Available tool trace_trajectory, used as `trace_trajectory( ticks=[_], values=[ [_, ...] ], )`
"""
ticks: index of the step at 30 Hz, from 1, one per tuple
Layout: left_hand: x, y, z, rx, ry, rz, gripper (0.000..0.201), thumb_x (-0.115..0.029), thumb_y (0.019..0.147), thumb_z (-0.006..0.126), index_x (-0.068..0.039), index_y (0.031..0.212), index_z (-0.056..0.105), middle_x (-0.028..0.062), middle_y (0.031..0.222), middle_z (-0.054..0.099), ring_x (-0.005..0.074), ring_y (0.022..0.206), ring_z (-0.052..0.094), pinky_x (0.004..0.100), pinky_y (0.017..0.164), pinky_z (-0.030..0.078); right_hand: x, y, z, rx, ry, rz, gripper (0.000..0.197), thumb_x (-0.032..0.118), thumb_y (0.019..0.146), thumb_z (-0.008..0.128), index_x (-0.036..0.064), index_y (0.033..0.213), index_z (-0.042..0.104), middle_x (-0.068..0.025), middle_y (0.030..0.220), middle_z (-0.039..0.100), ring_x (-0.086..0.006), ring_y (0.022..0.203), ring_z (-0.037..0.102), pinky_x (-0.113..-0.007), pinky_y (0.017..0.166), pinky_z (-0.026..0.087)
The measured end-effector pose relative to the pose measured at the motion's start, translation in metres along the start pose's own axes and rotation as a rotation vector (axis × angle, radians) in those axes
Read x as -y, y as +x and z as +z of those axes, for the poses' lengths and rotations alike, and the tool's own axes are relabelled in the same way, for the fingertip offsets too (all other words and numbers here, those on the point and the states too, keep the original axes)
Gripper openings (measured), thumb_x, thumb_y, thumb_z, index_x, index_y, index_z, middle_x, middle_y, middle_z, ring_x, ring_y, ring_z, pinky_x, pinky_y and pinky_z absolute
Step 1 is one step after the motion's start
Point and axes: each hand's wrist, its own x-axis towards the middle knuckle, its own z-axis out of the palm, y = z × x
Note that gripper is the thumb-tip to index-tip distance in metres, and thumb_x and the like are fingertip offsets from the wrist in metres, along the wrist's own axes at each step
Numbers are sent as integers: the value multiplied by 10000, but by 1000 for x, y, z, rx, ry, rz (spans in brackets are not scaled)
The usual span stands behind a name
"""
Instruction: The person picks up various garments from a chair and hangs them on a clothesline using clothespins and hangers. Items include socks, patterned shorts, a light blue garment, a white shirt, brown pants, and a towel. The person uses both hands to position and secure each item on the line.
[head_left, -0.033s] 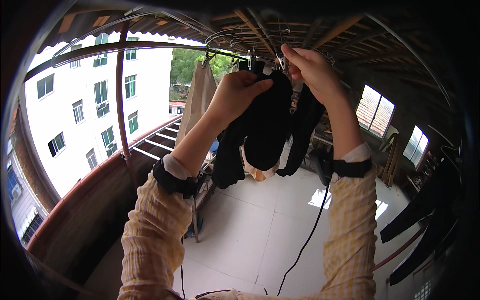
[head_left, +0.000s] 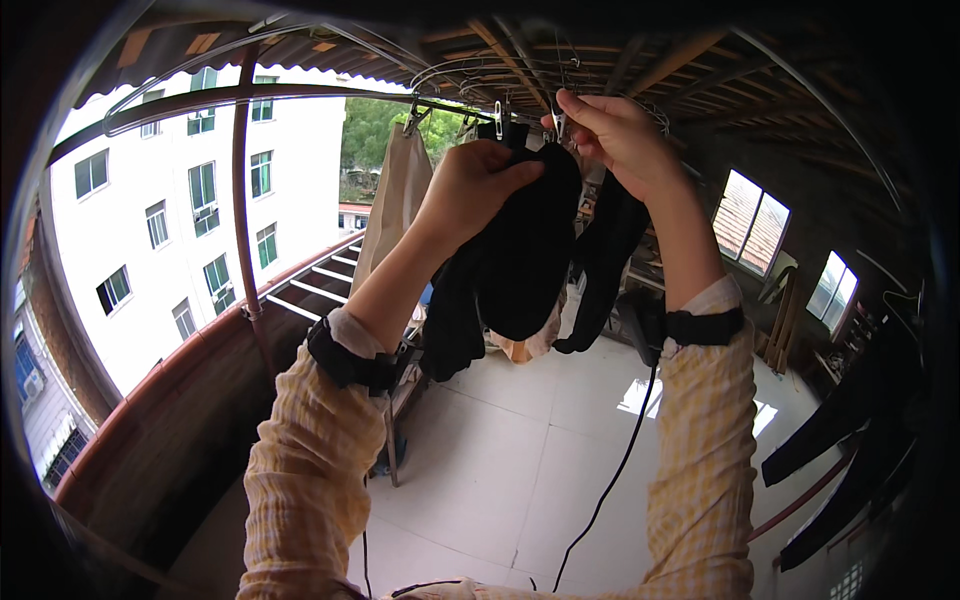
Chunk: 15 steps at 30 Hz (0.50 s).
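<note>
I have both hands raised under the clip hanger (head_left: 520, 80). My left hand (head_left: 470, 190) is closed on a black sock (head_left: 525, 250), holding it up just below the clips. My right hand (head_left: 615, 135) pinches a metal clip (head_left: 558, 125) at the sock's top. More black socks (head_left: 605, 260) hang beside it, above the tiled floor (head_left: 500, 460).

One head-worn fisheye view, tilted upward and forward along raised forearms, close to both hands (head_left: 540, 160) at a clip rack (head_left: 480, 75); balcony floor (head_left: 480, 470) curving below.
</note>
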Motion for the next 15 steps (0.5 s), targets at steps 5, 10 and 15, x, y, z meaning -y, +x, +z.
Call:
trace_trajectory(
  ticks=[5, 10, 15],
  values=[
    [15, 14, 1, -173, 217, 164, 380, -293, 707, 759, 41, 857, 656, 106, 683, 647, 168, 633, 628, 274, 596, 488, -6, 16, 6, -3, 203, 80, 277, 307, 877, 644, 72, 1020, 664, 32, 881, 650, 19, 630, 476, -111, 535, 394],
    [13, 23, 8, -207, 196, 139, 325, -270, 703, 731, 24, 829, 671, 102, 662, 640, 160, 613, 619, 280, 567, 474, -11, 16, 12, -44, 240, 8, 243, 255, 854, 673, 78, 1020, 670, 11, 965, 673, 9, 655, 485, -133, 541, 373],
    [3, 23, 9, -101, 47, 2, 336, -259, 775, 714, 32, 938, 672, 82, 777, 665, 112, 685, 610, 238, 624, 471, -19, 17, 8, -55, 199, -28, 214, 218, 847, 677, 92, 1021, 676, 10, 963, 679, 13, 650, 476, -144, 548, 347]
  ],
)
